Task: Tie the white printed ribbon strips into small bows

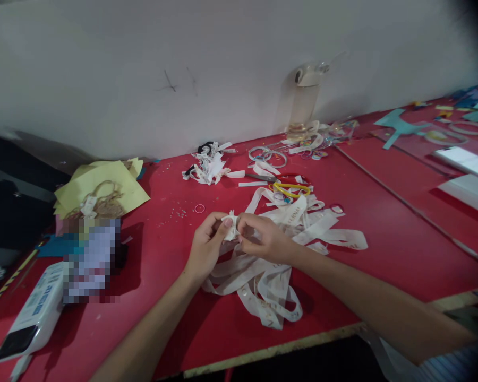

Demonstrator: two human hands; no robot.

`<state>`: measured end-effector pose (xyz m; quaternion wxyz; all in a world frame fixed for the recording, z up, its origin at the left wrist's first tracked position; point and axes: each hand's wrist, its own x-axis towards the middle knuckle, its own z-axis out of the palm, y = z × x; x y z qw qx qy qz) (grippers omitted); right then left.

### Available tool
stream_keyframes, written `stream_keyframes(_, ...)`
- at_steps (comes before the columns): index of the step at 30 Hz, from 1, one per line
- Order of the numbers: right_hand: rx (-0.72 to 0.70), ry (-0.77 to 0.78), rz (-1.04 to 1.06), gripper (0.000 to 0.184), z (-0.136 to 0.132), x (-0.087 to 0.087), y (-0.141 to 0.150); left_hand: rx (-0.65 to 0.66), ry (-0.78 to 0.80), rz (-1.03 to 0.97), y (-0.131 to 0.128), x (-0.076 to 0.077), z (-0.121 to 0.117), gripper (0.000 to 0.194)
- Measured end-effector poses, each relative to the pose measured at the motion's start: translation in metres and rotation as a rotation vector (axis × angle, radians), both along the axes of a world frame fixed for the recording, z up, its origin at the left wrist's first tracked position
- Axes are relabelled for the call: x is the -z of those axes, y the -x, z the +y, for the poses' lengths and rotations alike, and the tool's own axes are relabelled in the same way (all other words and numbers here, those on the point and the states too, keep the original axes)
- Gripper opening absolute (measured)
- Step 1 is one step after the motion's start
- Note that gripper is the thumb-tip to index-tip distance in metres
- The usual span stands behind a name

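Head view is showing two bare hands meeting over a red table (366, 185). The left hand (208, 239) is pinching a small gathered bunch of white ribbon (232, 227) between its thumb and curled fingers. The right hand (266, 240) is keeping its thumb and fingers nearly closed at the bunch's right edge; whether it is gripping anything finer cannot be told. Loose printed ribbons (316, 227) are lying beneath and beside the right hand. Scissors (263, 178) are resting beyond them, a small pink ring (199, 205) is lying near the left hand, and knotted white pieces (213, 168) are sitting toward the wall (231, 63).
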<state>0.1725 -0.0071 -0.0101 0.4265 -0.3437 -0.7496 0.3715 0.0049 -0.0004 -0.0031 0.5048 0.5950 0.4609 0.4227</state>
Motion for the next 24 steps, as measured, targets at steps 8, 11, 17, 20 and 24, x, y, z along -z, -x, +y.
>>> stream_keyframes(8, 0.001, 0.07, 0.003, 0.009, -0.0009, 0.0009, 0.0003, 0.008, 0.01, -0.029, 0.0004, 0.0003, 0.0038, 0.021)
stream_keyframes(11, 0.01, 0.169, 0.083, 0.014, -0.0006, 0.0015, 0.0013, -0.017, -0.026, 0.004, 0.0022, -0.0005, 0.0041, 0.021)
stream_keyframes(17, -0.05, 0.282, 0.256, 0.027, 0.002, 0.0054, 0.0032, -0.031, -0.087, 0.072, 0.0015, -0.0022, -0.0004, 0.021)
stream_keyframes(20, -0.074, 0.326, 0.302, 0.026, 0.0029, 0.0083, 0.004, -0.031, -0.085, 0.068, 0.0009, -0.0019, -0.0009, 0.022)
stream_keyframes(24, -0.06, 0.357, 0.342, 0.027, 0.0033, 0.0087, 0.0041, 0.008, -0.063, 0.025, 0.0014, 0.0005, 0.0006, 0.023)
